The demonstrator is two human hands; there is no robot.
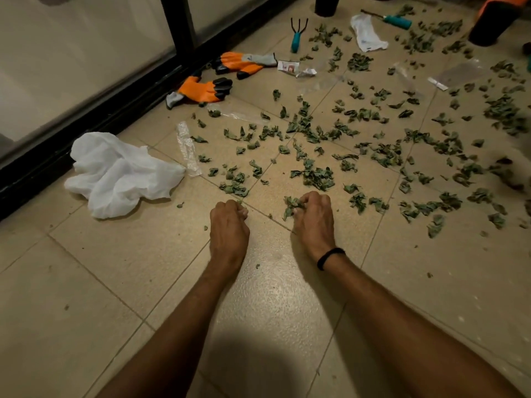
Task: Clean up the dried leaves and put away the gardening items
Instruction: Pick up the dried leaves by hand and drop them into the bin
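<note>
The person is crouching over the beige tiled floor [138,271], both forearms reaching forward. The right hand [314,218] is curling its fingers [309,201] round a small bunch of dried green leaves [290,207], which is sticking out to the left of the knuckles. The left hand [230,224] is lying just beside it, fingers tucked tight under the palm. A scrap of green is showing at the tips, so it seems to be pinching a few leaves too, though most of its hold is hidden.

What the next move is turning on is the crumpled white plastic bag [115,173]. It is lying to the left of both hands and a little ahead, against the black door frame [94,122]. The left hand is the nearer one; the right would be crossing over it to get there. Where the bag's mouth is facing I cannot tell from its folds.

The rest of the leaves are spreading ahead and out to the right, the nearest thick clump [319,175] sitting straight beyond the right hand. Most of the sweep is not yet done.

Farther off, two orange-and-black rubber gardening gloves [205,89] are lying by the frame. A teal-handled hand rake [296,38] is pointing its prongs away.
</note>
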